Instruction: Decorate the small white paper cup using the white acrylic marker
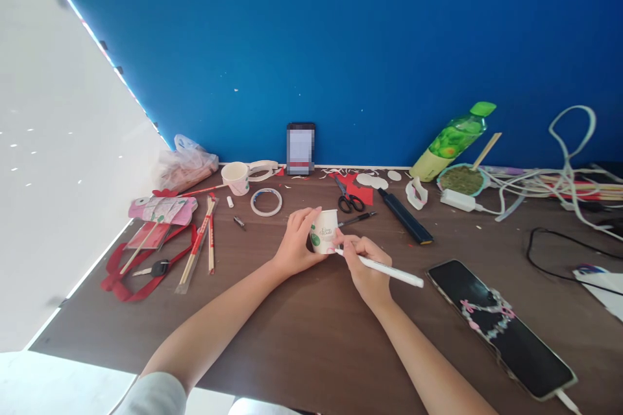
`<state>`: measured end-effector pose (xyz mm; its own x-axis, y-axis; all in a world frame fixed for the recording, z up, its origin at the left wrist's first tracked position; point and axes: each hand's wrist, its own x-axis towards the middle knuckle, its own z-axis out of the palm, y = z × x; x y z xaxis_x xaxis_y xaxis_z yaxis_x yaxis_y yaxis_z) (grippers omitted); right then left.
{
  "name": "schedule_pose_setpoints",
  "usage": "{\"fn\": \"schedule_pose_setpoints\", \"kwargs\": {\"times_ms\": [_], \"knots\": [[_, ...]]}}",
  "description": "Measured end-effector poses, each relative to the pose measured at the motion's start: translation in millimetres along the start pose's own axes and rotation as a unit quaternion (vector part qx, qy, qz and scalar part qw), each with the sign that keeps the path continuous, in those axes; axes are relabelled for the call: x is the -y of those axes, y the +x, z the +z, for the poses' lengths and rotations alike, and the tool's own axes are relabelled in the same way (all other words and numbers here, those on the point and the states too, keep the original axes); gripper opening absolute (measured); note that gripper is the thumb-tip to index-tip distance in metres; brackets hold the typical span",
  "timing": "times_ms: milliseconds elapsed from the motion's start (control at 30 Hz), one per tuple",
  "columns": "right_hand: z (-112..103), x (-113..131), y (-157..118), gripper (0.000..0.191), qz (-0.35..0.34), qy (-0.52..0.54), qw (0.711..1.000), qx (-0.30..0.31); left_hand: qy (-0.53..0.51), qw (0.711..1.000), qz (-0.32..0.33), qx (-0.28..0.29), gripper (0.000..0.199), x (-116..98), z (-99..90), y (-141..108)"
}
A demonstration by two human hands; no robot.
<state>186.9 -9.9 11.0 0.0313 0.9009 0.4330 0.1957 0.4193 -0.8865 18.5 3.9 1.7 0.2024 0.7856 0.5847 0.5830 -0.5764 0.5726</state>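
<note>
"Where is the cup [324, 227]?"

"Near the middle of the tabletop [302, 337], roughly upright, with its print and green dots showing. The person's left hand [294, 243] has its fingers clamped on the cup's side."

"And the right hand [365, 266]?"

"Its fingers are closed together on a white marker [394, 273]. The tip is at the lower part of the cup's side; whether it touches is too small to tell."

"What lies just behind the cup?"

"A black pen [363, 217], with scissors [344, 195] beyond it, partly over red paper [366, 194]. A tape roll [266, 213] lies further left, near a second paper cup [237, 181]."

"Anything to the right?"

"A green-capped bottle [448, 146] leans against the blue wall [341, 45]. Nearer the person, a phone [538, 360] lies flat, with a beaded bracelet [471, 323] across it and a white cable [567, 401] at its near end."
</note>
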Motion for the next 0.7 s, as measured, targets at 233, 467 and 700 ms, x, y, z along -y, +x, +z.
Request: {"fn": "schedule_pose_setpoints", "kwargs": {"times_ms": [233,467,700], "knots": [[-2,-1,1,0.035,0.009,0.011,1.0,0.014,-0.005,1.0,-0.007,0.01,0.089,2,0.1,-1],[-4,4,5,0.045,0.071,0.075,0.995,0.005,-0.008,1.0,-0.018,0.013,0.09,0,-1.5,0],[-14,4,15,0.028,0.112,0.109,0.986,0.054,-0.019,0.999,-0.039,0.024,0.09,1,-2.3,0]]}}
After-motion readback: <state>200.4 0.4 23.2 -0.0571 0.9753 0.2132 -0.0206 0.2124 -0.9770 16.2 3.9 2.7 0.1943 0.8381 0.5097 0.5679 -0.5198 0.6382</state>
